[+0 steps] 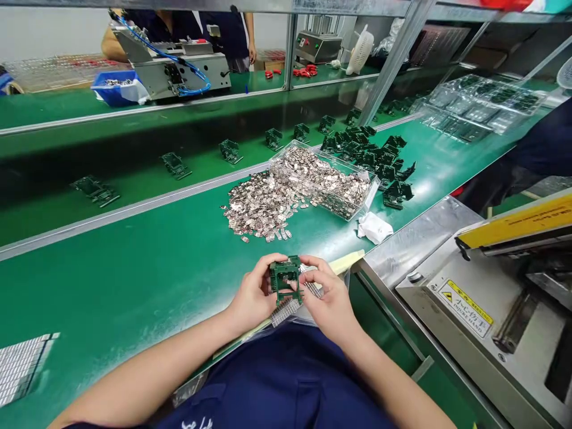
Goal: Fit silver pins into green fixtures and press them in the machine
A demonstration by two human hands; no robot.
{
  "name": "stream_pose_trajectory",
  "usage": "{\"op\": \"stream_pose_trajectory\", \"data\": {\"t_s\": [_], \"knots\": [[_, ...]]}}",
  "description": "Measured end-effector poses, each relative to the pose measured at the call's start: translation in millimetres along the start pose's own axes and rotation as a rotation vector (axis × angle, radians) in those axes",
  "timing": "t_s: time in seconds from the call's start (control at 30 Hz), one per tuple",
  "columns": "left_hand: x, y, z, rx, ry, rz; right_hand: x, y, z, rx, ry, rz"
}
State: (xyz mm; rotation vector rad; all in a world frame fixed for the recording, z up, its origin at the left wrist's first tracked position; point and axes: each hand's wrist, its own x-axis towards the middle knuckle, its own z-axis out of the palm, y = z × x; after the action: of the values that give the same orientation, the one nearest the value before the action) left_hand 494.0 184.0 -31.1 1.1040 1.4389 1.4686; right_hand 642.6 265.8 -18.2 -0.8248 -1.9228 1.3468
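A dark green plastic frame (285,280) with an open middle is held up between my two hands, above the table's near edge. My left hand (255,295) is closed around its left side. The fingers of my right hand (326,295) pinch at its right side; whether a small part sits between those fingertips is hidden. Just below the frame, strips of small silver metal pieces (286,311) lie at the table edge over clear plastic. Beyond my hands a loose heap of small metal pieces (261,205) spreads beside a clear tray (367,202) full of more.
Several green frames (375,152) are piled behind the tray, and others ride along the dark green strip (201,190). A white crumpled wad (374,228) lies near the edge. At right stands a metal machine (465,310) with a warning label. Silver sheets (24,363) lie far left.
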Motion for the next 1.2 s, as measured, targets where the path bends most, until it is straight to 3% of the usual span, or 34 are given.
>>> {"op": "stream_pose_trajectory", "data": {"t_s": [0.47,0.83,1.2], "knots": [[-8.0,-12.3,-4.2,0.051,-0.104,0.022,-0.7,4.8,7.1,-0.029,0.043,0.064],[-13.1,-12.1,8.1,0.085,0.01,0.044,-13.1,11.3,16.1,0.307,0.144,0.17],[-14.1,-5.7,16.5,0.058,0.069,0.037,-16.4,9.6,23.1,0.442,0.228,0.258]]}}
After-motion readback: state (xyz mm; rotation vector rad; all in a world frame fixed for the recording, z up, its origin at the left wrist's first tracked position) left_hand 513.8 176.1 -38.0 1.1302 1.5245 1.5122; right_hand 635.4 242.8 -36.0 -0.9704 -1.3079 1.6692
